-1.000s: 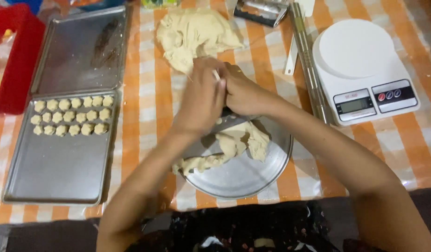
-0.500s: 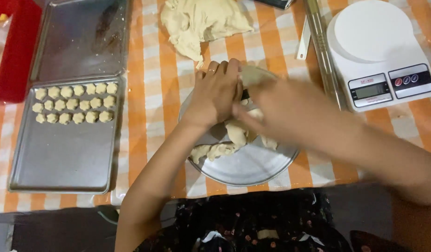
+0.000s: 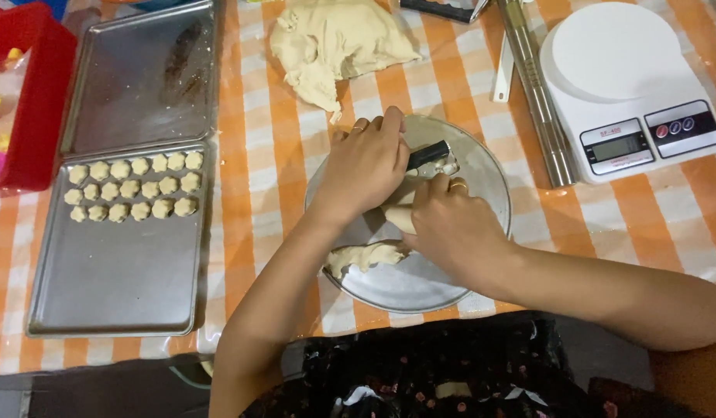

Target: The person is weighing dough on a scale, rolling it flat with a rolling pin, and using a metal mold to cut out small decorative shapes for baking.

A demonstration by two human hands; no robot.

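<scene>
The dark-handled tool sits over the round metal plate, gripped in the closed left hand, while the right hand is closed on a roll of dough beside it. Another strip of dough lies near the plate's rim. Pressing hard could skid the plate on the checked cloth. Compared with half a second ago, the right hand has settled lower, no longer blurred.

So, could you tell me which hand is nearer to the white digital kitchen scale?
Right. The right hand works over the round metal plate, closer to the white digital kitchen scale; the left hand sits farther left.
</scene>
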